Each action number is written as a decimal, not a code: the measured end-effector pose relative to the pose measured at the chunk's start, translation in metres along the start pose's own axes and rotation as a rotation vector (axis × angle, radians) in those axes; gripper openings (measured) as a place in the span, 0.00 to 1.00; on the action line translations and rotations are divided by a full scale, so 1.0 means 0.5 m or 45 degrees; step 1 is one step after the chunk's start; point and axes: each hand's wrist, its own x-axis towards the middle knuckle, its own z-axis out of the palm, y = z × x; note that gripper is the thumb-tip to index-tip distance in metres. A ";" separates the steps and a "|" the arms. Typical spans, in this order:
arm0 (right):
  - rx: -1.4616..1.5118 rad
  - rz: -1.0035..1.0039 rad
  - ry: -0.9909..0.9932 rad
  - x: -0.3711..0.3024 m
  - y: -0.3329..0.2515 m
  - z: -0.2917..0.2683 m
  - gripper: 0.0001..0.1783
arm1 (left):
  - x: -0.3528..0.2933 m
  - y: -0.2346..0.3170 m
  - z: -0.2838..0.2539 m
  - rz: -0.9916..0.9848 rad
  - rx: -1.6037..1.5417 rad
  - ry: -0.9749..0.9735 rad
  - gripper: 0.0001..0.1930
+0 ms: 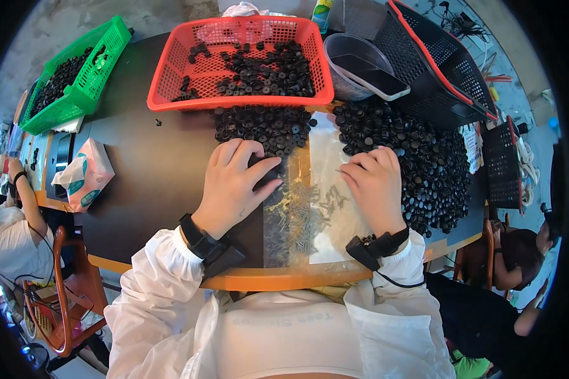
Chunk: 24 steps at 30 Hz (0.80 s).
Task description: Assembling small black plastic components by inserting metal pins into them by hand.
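Observation:
My left hand (231,180) reaches to the near edge of a pile of black round parts with centre holes (259,126). Its thumb and forefinger are apart, and the other fingertips curl against the pile. Opposite it, my right hand (378,183) is closed in a pinch, with a thin metal pin just showing at the fingertips. Black round caps (430,183) lie heaped beyond and to the right of that hand. Between both hands, many thin metal pins (300,221) are scattered over clear tape and a white sheet (335,237).
A red basket (240,101) of black parts stands at the back. Beside it are a clear tub (344,47), a phone (376,77) and a black basket (449,107). To the left are a green basket (104,76) and a tissue pack (91,177). People sit at both sides.

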 end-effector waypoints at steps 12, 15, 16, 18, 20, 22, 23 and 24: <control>0.277 0.042 0.083 0.009 -0.034 0.000 0.06 | 0.009 -0.003 0.012 0.095 -0.271 0.087 0.13; 0.537 0.070 0.051 0.017 -0.068 -0.008 0.06 | 0.006 -0.002 0.025 0.024 -0.528 0.067 0.14; 0.646 0.079 0.038 0.018 -0.083 -0.007 0.07 | 0.005 0.001 0.025 0.024 -0.535 0.061 0.14; 0.758 0.083 0.028 0.017 -0.100 0.001 0.09 | 0.004 0.010 0.023 0.014 -0.654 0.045 0.14; 0.744 0.085 0.073 0.015 -0.108 0.016 0.09 | 0.005 0.017 0.026 0.008 -0.697 0.063 0.13; 0.727 0.083 0.121 0.013 -0.106 0.022 0.09 | 0.008 0.021 0.025 0.005 -0.738 0.086 0.13; 0.684 0.066 0.131 0.011 -0.104 0.024 0.09 | 0.008 0.022 0.025 -0.012 -0.764 0.061 0.13; 0.645 0.046 0.143 0.011 -0.103 0.027 0.09 | 0.008 0.021 0.024 -0.028 -0.784 0.035 0.13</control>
